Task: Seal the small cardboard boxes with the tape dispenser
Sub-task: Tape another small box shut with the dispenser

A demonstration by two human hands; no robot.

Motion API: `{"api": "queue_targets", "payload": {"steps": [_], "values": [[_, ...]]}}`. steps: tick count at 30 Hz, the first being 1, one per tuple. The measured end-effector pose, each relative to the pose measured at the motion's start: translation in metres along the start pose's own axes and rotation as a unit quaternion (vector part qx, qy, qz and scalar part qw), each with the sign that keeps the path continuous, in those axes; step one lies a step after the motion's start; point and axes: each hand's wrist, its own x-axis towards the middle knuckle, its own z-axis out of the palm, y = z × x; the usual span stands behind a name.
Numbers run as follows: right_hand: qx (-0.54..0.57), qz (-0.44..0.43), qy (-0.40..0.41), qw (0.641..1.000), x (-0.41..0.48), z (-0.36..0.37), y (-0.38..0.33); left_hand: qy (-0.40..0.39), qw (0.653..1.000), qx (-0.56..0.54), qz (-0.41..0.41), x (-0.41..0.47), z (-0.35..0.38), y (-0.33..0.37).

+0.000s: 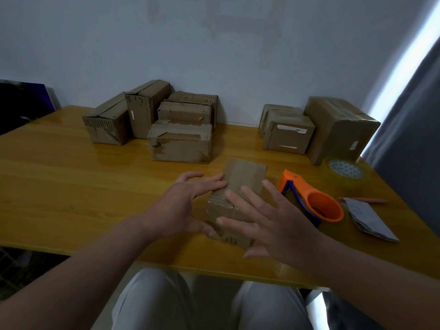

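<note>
Sitting near the front edge of the wooden table point(71, 177), the small cardboard box point(245, 177) lies between the person's two hands, and their fingers cover most of its near half. The left hand point(190, 201) reaches in from the left with fingers straight and spread, the tips on the box's top left edge and the thumb low by its near corner. The right hand point(271, 222) lies over the top and near face, fingers also straight and fanned apart. Neither hand curls round the box. Just beside the box on the right lies one orange and blue tape dispenser point(314, 203), its near end partly hidden behind the right hand. Farther right sits one clear tape roll point(345, 172), and near it are a folded paper point(371, 217) and one pencil point(364, 200). Eight more boxes stand along the wall point(214, 44). A left group of five boxes point(179, 144) is packed closely together, straight beyond the box under the hands. A right group of three boxes point(288, 136) includes one larger box at its right end. A dark object point(21, 103) sits at the table's far left corner, and a grey curtain point(409, 144) hangs at the right. The person's knees, in light trousers point(152, 303), show below the table edge.
</note>
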Motion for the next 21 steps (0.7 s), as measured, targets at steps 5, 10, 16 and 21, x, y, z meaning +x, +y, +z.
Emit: {"api": "queue_targets", "payload": {"steps": [5,10,16,21], "values": [[-0.048,0.006,0.043,0.998,0.014,-0.014,-0.002,0.001,1.0,-0.018,0.022,0.0,0.002,-0.004],[-0.133,0.019,-0.057,0.989,0.028,-0.001,-0.01,-0.006,0.999,-0.038,0.005,0.0,0.003,-0.009],[-0.206,-0.02,-0.04,0.978,0.025,0.007,-0.012,-0.004,0.999,-0.036,0.013,0.0,0.003,-0.01],[-0.206,-0.089,-0.044,0.973,0.012,0.012,-0.023,-0.022,1.0,-0.008,0.001,0.0,0.0,-0.005]]}}
